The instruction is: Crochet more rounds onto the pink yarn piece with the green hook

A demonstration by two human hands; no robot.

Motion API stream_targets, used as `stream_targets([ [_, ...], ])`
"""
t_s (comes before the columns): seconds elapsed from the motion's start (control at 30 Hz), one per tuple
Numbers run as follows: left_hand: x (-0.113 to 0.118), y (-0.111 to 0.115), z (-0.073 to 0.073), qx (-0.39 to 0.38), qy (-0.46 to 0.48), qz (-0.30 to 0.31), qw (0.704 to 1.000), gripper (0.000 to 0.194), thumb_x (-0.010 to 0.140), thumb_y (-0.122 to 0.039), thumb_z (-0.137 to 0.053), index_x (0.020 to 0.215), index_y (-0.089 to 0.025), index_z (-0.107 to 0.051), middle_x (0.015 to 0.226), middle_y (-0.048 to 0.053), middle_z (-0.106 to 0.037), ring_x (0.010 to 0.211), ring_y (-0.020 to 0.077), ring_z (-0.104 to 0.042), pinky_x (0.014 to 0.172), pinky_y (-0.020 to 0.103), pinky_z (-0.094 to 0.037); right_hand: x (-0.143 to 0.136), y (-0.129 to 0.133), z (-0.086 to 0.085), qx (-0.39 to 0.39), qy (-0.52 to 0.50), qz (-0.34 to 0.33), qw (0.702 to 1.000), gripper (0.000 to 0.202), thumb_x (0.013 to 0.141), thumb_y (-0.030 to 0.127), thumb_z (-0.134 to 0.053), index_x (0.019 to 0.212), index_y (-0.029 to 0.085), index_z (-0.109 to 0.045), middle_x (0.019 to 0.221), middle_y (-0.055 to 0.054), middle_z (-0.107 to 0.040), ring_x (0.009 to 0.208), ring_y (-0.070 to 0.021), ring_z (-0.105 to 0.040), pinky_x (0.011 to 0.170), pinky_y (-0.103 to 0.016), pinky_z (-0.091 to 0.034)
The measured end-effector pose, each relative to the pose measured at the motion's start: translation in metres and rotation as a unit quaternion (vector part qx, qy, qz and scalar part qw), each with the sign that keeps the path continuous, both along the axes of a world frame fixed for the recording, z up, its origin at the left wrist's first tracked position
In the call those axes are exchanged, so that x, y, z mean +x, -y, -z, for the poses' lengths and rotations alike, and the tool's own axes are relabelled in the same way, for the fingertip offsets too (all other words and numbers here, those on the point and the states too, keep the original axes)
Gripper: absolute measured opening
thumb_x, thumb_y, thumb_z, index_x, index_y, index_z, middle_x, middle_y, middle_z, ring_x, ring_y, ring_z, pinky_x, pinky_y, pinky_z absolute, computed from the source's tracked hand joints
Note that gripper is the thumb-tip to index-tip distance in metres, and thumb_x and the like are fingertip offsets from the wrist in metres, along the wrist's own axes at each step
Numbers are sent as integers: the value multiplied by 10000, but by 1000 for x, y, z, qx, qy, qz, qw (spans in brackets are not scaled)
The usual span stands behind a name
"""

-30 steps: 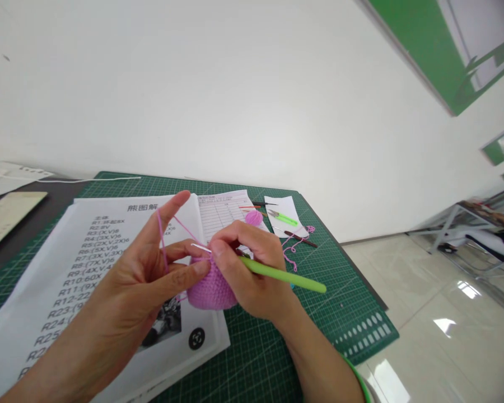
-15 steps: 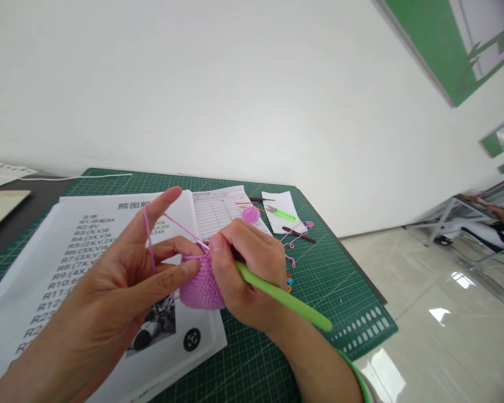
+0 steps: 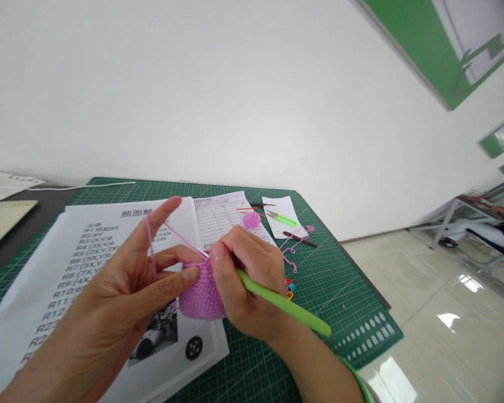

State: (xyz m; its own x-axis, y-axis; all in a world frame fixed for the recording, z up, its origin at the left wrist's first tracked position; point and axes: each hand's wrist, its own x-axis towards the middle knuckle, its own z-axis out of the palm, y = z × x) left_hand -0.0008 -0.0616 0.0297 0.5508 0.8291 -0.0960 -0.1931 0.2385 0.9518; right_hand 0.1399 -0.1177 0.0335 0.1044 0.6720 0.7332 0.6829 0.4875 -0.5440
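Between my hands is a cup-shaped piece of pink crochet (image 3: 202,295). My left hand (image 3: 136,285) pinches its upper left edge between thumb and fingers, with the index finger raised. Pink yarn (image 3: 178,234) loops around that finger and runs down to the rim of the work. My right hand (image 3: 250,280) is closed around a crochet hook (image 3: 288,305) with a thick green handle. The hook's pale shaft lies at the rim, where the yarn meets it; its very tip is hard to make out.
Printed sheets (image 3: 78,224) lie under my hands on a green cutting mat (image 3: 331,280). Farther back are a pink yarn ball (image 3: 251,220), green thread snips (image 3: 282,218), a dark-handled hook (image 3: 300,238) and loose yarn. Small coloured stitch markers (image 3: 290,288) sit right of my right hand. A person sits far right.
The whole view has shifted slightly, so the table and hands appear a little lower. Both hands keep their hold, and the hook's shaft has moved only slightly at the rim.
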Motion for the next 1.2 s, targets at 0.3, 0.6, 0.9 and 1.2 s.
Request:
stream_targets([
  [0.3,-2,0,4,-13,15,11,1000,779,673,-202,-775,1321,-464,-432,692,-43,-696,547,113,-612,502,148,-526,0,1,-2,-14,-11,-10,1000,236,866,167,-459,649,191,-370,591,45,-401,537,-66,-410,498,-236,-321],
  [0.6,-3,-1,7,-34,4,5,999,783,671,-228,-782,1318,-489,-428,769,-40,-718,574,115,-627,521,152,-532,1,1,-3,-39,-4,-16,999,211,877,193,-448,668,196,-415,593,45,-440,538,-75,-440,502,-235,-349],
  [0.9,-4,-2,3,-28,2,0,1000,817,611,-239,-815,1299,-493,-455,685,-59,-696,525,106,-603,487,129,-515,-2,4,-5,-56,-63,-53,995,173,852,256,-543,705,165,-527,618,47,-511,552,-45,-461,526,-189,-381],
  [1.2,-5,-1,8,-24,-15,-5,1000,779,657,-263,-784,1314,-496,-435,785,-27,-727,600,126,-631,525,152,-529,-1,4,-8,-71,-66,-26,995,180,863,185,-524,686,157,-534,661,25,-522,630,-64,-485,608,-206,-412],
])
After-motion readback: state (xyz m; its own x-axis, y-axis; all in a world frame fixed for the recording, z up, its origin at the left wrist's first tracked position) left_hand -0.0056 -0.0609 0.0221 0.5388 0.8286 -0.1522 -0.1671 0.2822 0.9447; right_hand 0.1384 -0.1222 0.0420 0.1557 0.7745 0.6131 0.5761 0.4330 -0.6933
